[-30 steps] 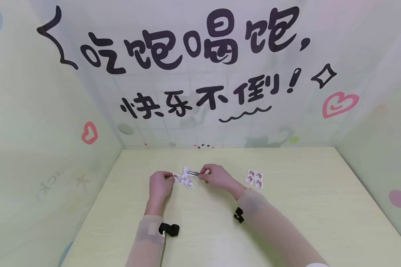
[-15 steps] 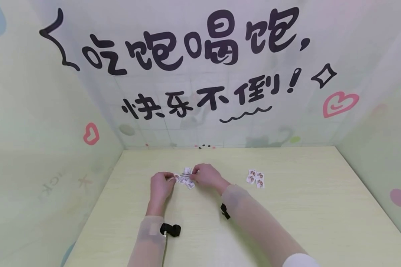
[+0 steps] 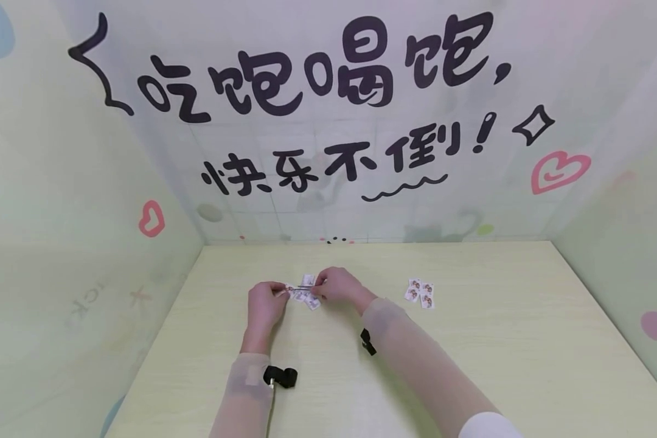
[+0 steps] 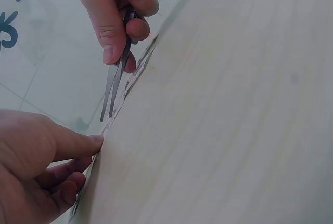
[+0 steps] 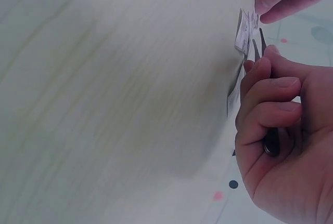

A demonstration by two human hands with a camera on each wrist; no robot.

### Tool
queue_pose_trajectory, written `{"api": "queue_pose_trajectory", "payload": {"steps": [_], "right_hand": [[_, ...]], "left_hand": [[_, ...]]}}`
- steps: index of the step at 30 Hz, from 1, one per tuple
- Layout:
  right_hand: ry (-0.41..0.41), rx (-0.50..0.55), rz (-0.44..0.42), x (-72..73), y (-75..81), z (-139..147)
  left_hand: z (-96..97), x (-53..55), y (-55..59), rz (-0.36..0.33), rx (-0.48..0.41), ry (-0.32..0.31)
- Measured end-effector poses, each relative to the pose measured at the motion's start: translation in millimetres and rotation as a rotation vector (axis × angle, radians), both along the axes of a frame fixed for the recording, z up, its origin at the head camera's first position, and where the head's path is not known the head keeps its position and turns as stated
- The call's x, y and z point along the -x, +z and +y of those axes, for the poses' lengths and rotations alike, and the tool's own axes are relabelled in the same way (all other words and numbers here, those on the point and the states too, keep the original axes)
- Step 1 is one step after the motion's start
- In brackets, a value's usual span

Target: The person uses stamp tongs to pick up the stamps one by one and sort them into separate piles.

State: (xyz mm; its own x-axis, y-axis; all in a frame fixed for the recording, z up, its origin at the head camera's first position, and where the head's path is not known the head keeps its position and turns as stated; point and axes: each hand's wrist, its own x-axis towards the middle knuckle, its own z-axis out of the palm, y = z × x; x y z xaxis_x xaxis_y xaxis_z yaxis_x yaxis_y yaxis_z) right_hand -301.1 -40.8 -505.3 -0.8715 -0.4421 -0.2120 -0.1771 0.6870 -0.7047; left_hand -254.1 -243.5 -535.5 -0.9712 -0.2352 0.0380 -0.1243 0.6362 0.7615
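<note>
My right hand (image 3: pixel 339 285) grips a pair of metal tweezers (image 4: pixel 117 83), whose two tips stand slightly apart and point at my left hand (image 3: pixel 264 304). Between thumb and fingers, the left hand pinches the edge of a small white printed paper piece (image 3: pixel 289 288). Beneath the tweezers lie several overlapping white paper pieces (image 3: pixel 311 301), partly hidden by the right hand. In the left wrist view the tweezer tips are just above the left fingertips; whether they touch the paper is hard to tell.
Several more small paper pieces (image 3: pixel 420 293) with coloured pictures lie together to the right on the pale wooden table (image 3: pixel 328 377). A printed wall (image 3: pixel 328 213) with large dark characters rises at the table's back edge, and side walls stand left and right.
The right hand has moved left with the tweezers, bringing their tips over the papers near the left hand. It barely moves in the last half second. The left hand stays in place.
</note>
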Motion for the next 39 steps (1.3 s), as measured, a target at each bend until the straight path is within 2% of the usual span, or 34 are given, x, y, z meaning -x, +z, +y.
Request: {"api": "queue_pose_trajectory", "payload": {"steps": [15,27,34,39], "right_hand": [[0.025,0.048,-0.064,8.7,-7.3,2],[0.029,0.136,-0.106,5.9,-11.0,7],[0.004,0.196,-0.178,6.9,-10.5,8],[-0.014,0.181,-0.204,6.8,-10.2,7]], "left_hand": [[-0.2,0.0,0.6,0.006,0.006,-0.010],[-0.4,0.6,1.4,-0.007,0.019,0.002],[0.5,0.4,1.0,0.002,0.024,0.002],[0.6,0.0,1.2,0.004,0.030,-0.001]]}}
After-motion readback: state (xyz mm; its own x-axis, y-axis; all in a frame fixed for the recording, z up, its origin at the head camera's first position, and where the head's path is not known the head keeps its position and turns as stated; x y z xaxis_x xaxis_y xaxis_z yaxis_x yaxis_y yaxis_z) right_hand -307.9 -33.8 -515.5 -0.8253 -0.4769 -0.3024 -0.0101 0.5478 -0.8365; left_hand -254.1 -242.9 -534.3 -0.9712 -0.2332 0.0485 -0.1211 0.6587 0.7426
